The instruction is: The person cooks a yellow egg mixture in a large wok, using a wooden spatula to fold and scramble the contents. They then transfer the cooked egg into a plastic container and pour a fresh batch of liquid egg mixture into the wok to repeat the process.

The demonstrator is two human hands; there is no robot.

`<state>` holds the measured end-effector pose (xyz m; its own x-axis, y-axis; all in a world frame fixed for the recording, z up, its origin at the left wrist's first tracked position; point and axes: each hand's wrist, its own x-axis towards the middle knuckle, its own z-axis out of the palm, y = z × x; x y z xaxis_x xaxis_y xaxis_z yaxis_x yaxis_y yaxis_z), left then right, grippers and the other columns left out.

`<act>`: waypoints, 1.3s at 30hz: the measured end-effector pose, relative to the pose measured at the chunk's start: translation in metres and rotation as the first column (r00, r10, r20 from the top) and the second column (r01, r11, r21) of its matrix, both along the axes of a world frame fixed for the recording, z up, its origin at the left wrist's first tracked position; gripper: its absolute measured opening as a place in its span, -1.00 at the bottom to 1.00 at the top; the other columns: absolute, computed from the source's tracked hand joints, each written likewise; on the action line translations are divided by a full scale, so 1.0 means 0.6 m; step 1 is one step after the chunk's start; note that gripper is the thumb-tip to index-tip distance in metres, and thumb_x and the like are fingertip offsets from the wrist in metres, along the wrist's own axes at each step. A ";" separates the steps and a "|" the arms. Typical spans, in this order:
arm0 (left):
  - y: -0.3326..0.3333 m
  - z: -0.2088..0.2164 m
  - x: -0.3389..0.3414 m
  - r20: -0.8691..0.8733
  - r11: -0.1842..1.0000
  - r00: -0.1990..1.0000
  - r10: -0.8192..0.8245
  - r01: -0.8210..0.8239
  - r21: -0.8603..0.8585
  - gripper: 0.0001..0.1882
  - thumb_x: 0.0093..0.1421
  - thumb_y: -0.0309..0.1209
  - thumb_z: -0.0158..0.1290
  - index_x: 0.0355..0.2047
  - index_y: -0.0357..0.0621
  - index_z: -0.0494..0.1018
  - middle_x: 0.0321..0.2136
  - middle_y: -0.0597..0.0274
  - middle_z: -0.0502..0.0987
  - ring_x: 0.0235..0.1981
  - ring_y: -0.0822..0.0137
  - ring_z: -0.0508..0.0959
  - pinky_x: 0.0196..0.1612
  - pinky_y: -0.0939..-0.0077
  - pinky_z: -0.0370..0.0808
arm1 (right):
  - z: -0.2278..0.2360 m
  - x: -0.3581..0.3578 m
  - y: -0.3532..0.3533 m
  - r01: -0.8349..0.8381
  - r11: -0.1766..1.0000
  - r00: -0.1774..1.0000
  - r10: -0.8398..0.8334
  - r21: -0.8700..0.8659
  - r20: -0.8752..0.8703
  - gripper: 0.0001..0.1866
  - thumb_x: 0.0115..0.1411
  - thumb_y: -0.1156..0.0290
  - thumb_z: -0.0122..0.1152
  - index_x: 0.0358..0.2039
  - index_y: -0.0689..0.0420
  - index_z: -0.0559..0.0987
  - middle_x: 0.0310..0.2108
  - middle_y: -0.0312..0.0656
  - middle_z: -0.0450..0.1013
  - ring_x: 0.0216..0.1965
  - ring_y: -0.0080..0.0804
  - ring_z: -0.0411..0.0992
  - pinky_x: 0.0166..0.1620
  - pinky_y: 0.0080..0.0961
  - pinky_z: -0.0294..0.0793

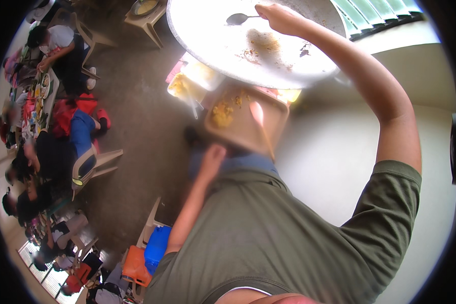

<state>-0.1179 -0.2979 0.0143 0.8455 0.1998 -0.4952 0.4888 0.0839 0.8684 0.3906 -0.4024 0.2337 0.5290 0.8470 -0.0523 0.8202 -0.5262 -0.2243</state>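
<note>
My right hand [278, 19] is closed round the handle of a dark metal spoon [236, 19], reaching over a large, wide round pan [185, 43]. Scraps of yellow-brown food [262, 43] and darker burnt-looking bits stick to the pan's bright inside. Below the pan is a brown tray [245, 134], with yellow food [223, 112] at its left side and a long-handled wooden spoon [257, 114] lying across it. My left hand [214, 158] hangs low by my waist, near the tray's near-left edge. Its fingers are blurred, and nothing shows in them.
Left of the tray stands a pale container [180, 88] of yellow food with a light utensil in it. A stool [146, 20] bears a pot. Several people sit along a laden table [48, 96] at far left. Blue [157, 245] and orange [136, 266] containers stand behind me.
</note>
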 end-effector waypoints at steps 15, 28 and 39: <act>0.006 -0.006 0.007 0.029 1.000 0.999 -0.025 0.025 0.002 -0.85 0.46 -0.32 0.05 -0.17 -0.11 0.51 -0.47 0.46 0.43 -0.44 0.63 0.41 -0.39 0.68 0.37 | 0.048 -0.028 -0.098 0.060 0.989 0.996 -0.051 -0.134 0.067 -0.92 0.31 0.65 -0.08 -0.33 0.25 0.40 -0.54 0.07 0.45 -0.47 0.05 0.45 -0.35 -0.09 0.40; 0.135 -0.019 0.042 0.040 0.975 0.976 -0.214 0.211 0.067 -0.84 0.45 -0.31 0.04 -0.15 -0.12 0.51 -0.45 0.46 0.43 -0.42 0.61 0.43 -0.36 0.66 0.38 | 0.084 -0.150 -0.051 0.149 0.955 0.946 -0.213 -0.256 -0.243 -0.86 0.34 0.55 0.01 -0.39 0.28 0.42 -0.53 0.08 0.45 -0.47 -0.03 0.40 -0.30 -0.11 0.39; 0.207 -0.023 0.055 0.047 0.950 0.949 -0.312 0.312 0.022 -0.83 0.45 -0.30 0.04 -0.14 -0.12 0.50 -0.44 0.46 0.41 -0.43 0.62 0.39 -0.38 0.67 0.35 | 0.132 -0.218 -0.016 0.166 0.942 0.886 -0.272 -0.292 -0.376 -0.83 0.43 0.43 0.00 -0.30 0.23 0.45 -0.46 -0.03 0.47 -0.39 -0.16 0.42 -0.24 -0.14 0.38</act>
